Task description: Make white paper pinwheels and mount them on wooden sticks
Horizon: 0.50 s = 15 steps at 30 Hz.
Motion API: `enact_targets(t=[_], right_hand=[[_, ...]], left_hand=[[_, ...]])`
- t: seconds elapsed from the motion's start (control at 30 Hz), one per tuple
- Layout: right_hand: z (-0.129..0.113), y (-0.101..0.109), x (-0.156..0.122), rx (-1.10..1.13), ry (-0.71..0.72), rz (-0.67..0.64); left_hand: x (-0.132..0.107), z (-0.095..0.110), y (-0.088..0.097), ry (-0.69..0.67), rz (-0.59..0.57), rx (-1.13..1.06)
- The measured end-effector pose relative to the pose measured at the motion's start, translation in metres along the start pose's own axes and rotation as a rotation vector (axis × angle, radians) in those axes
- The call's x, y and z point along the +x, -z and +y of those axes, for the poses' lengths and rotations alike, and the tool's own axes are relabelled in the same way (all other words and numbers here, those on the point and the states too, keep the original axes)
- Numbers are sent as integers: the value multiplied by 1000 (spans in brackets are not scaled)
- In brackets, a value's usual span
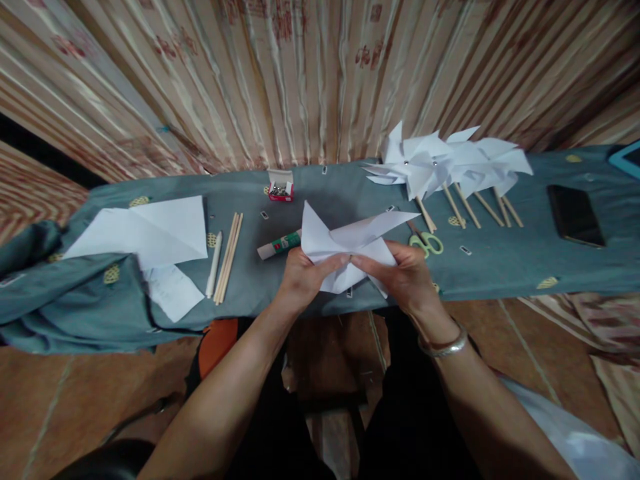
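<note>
Between my two hands is a white paper pinwheel, its pointed blades folded in toward the middle. My left hand grips its left side, with the thumb pressed near the centre. From the right, my right hand grips the paper, its thumb also reaching to the centre; a small dark spot shows between the thumb tips. The fingers beneath the paper are hidden. A green and white glue stick lies just beyond my left hand. Green-handled scissors rest beside my right hand, partly covered.
Finished pinwheels on wooden sticks lie at the back right, near a black phone. A small red box of pins stands at the back. Leftward are loose sticks, a white pen and paper sheets.
</note>
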State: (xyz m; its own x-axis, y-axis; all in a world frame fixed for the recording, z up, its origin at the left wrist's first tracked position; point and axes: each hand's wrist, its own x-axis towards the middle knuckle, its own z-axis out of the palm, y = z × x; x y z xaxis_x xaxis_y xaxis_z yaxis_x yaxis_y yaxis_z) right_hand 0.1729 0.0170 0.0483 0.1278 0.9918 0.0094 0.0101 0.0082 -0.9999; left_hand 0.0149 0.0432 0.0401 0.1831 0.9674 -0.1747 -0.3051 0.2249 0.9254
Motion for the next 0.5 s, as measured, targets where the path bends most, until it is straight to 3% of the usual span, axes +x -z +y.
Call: enact_targets(t=[0.5], right_hand=[[-1, 0, 0, -135, 29, 15]], left_hand=[[1, -5, -1, 12, 80, 31]])
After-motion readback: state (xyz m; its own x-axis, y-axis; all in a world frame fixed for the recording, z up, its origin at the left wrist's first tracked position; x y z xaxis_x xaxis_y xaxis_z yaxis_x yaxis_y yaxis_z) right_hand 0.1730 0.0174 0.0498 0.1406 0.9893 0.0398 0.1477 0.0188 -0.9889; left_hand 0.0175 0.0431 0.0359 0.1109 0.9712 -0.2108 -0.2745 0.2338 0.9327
